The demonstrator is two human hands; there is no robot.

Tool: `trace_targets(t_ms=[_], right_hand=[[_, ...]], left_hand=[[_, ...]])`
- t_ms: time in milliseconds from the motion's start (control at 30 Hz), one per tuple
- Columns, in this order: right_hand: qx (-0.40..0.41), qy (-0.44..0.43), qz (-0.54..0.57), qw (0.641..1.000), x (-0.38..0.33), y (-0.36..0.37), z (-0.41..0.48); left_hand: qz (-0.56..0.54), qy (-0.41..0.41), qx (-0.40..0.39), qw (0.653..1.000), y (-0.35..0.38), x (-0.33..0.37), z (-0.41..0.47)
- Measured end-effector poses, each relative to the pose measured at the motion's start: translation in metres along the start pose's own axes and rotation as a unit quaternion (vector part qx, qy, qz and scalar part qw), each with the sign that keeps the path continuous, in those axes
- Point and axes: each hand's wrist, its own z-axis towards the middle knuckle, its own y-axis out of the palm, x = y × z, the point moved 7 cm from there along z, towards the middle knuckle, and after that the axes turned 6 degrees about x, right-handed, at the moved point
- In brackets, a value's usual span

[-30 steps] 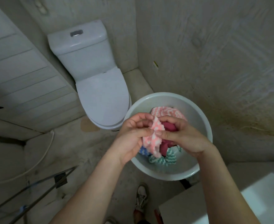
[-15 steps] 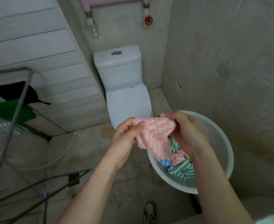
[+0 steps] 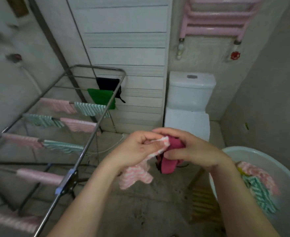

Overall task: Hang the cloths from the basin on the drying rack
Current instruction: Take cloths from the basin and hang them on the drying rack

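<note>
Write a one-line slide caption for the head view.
Left hand pinches a pink striped cloth, right hand grips a dark pink cloth, between basin and drying rack.

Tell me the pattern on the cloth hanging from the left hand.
The cloth is pink-and-white zigzag striped, clearest in the head view.

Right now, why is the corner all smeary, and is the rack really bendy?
Head view: motion blur smears the upper-left wall; the basin at the right edge is soft too; the left hand and right hand look sharper; the wide lens bows the drying rack; light is dim and even, no glare.
</note>
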Motion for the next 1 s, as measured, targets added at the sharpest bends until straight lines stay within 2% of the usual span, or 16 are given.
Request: trace_targets(t_ms=[33, 100, 233, 333, 500, 633, 700, 767, 900, 1000], right_hand=[[-0.053, -0.004, -0.013, 0.998, -0.008, 0.023, 0.006], [-0.086, -0.013, -0.026, 0.996, -0.019, 0.059, 0.019], [-0.089, -0.026, -0.116, 0.989, -0.038, 0.128, 0.035], [-0.065, -0.041, -0.19, 0.979, -0.045, 0.163, 0.043], [-0.068, -0.082, -0.248, 0.963, -0.067, 0.223, 0.047], [-0.166, -0.073, -0.14, 0.974, -0.089, 0.276, 0.037], [-0.212, -0.036, -0.068, 0.974, -0.092, 0.301, 0.033], [-0.22, 0.006, 0.011, 0.976, -0.087, 0.316, 0.033], [-0.201, 0.071, 0.123, 0.969, -0.079, 0.353, 0.043], [-0.192, 0.078, 0.137, 0.969, -0.078, 0.377, 0.05]], left_hand=[[0.026, 0.004, 0.008, 1.0, -0.016, -0.001, -0.014], [0.065, 0.012, 0.036, 0.997, -0.046, -0.005, -0.04], [0.145, 0.02, 0.14, 0.979, -0.116, -0.017, -0.105], [0.219, 0.005, 0.175, 0.96, -0.151, -0.028, -0.143], [0.252, -0.029, 0.253, 0.934, -0.211, -0.052, -0.218], [0.243, -0.064, 0.308, 0.917, -0.253, -0.066, -0.282], [0.238, -0.072, 0.345, 0.905, -0.269, -0.073, -0.313], [0.214, -0.077, 0.376, 0.898, -0.279, -0.079, -0.332], [0.073, -0.083, 0.475, 0.873, -0.298, -0.099, -0.38], [-0.105, -0.062, 0.555, 0.823, -0.307, -0.12, -0.408]])
